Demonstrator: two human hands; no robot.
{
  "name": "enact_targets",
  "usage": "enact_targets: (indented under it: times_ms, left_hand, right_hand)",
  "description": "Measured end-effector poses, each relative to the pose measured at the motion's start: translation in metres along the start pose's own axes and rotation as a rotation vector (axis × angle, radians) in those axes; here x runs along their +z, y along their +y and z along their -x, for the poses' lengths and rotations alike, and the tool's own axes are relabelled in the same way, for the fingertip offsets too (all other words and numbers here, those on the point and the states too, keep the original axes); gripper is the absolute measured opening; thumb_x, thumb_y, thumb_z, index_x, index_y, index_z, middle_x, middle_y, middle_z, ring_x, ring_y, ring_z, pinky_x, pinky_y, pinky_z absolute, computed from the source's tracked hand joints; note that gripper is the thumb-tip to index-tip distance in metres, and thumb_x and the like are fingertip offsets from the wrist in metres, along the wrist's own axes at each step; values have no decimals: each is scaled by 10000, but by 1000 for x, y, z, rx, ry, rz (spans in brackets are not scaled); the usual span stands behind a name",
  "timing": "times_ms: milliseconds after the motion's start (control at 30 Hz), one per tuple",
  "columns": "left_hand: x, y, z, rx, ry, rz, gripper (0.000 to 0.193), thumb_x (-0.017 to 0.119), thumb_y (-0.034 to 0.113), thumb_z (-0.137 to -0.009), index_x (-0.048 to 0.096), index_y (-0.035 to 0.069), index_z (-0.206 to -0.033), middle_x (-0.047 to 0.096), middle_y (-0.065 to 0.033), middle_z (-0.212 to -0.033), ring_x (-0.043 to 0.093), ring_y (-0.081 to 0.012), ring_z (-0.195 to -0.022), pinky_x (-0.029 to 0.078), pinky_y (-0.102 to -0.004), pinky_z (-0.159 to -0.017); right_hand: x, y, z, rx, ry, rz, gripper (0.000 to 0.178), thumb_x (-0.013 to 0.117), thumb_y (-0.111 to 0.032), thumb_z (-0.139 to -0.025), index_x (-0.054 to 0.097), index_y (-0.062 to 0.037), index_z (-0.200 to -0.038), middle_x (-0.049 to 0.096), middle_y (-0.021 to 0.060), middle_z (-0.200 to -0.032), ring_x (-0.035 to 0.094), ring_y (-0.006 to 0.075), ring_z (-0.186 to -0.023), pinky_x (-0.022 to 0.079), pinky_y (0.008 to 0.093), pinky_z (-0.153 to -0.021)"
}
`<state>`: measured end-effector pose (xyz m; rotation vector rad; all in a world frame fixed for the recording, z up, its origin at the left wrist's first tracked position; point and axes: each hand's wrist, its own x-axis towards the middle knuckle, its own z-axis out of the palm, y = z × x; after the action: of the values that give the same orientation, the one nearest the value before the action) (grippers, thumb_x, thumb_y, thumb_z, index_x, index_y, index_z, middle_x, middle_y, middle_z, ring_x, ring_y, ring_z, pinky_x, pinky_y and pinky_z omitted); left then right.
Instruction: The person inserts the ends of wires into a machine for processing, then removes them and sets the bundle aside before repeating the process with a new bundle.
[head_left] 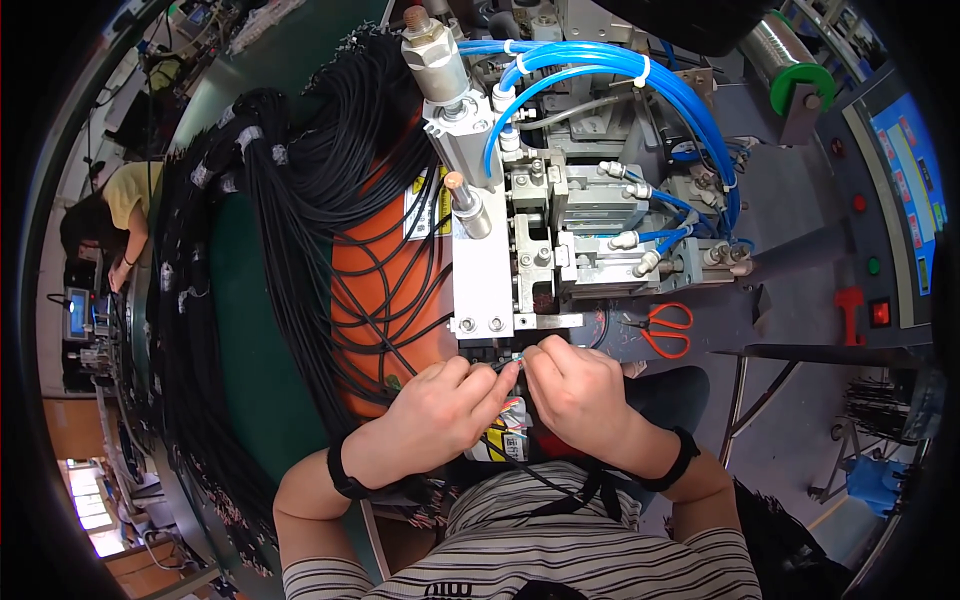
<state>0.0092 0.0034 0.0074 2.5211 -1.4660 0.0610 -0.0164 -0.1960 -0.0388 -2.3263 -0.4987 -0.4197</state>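
Observation:
My left hand (440, 405) and my right hand (580, 395) meet in front of the machine's white plate (482, 280). Both are closed in a pinch, fingertips almost touching, on the small wire end (517, 361) of a cable. Fingers cover most of that end, so its exact form is hidden. Just below the hands, thin coloured wires (513, 410) show beside a white and yellow label (500, 442). A black cable (518, 462) runs from under my left hand down across my striped shirt.
Left of the machine, a large bundle of black cables (290, 200) lies over an orange surface (375, 280) and a green tabletop (245, 330). Red-handled scissors (665, 331) rest right of my hands. Blue air hoses (690, 95) arch above. A control panel (900, 190) stands at far right; another person (130, 215) works at far left.

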Motion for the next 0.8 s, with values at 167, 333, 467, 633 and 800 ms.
enact_targets:
  times_ms: [167, 333, 467, 633, 800]
  left_hand:
    - [-1, 2, -5, 13, -40, -75, 528, 647, 112, -727, 620, -10, -1240, 518, -50, -852, 504, -198, -706, 457, -289, -594]
    - [-5, -2, -7, -13, -71, -11, 543, 671, 117, -698, 628, -5, -1225, 520, -51, -860, 526, -211, -720, 468, -310, -609]
    - [-9, -4, -12, -43, -74, 47, 533, 686, 107, -678, 637, 5, -1200, 537, -58, -900, 548, -231, -745, 477, -339, -636]
    - [-4, -9, 5, -147, 28, 141, 424, 656, 100, -753, 625, 8, -1165, 570, -77, -972, 591, -239, -825, 492, -348, -711]
    - [-1, -11, 25, -212, 124, -24, 452, 670, 87, -733, 617, 19, -1177, 586, -96, -1025, 607, -260, -862, 492, -356, -734]
  right_hand:
    - [-10, 1, -10, -11, -184, 98, 105, 684, -46, -794, 624, -17, -876, 585, 81, -757, 605, 279, -563, 483, 369, -502]
    - [-3, 3, -5, 34, -41, -54, 70, 680, -55, -799, 637, -25, -847, 615, 91, -737, 614, 287, -563, 479, 381, -481]
    - [-3, 9, -8, 50, -28, -99, 31, 669, -41, -818, 654, -29, -843, 634, 95, -727, 628, 266, -567, 483, 367, -479]
    - [-1, 20, -5, 206, -153, -314, 47, 673, -42, -838, 672, -31, -883, 651, 90, -733, 642, 222, -567, 492, 333, -493]
    - [-5, 14, 1, 274, -183, -291, 98, 700, -51, -826, 675, -20, -915, 671, 97, -793, 645, 191, -578, 496, 311, -505]
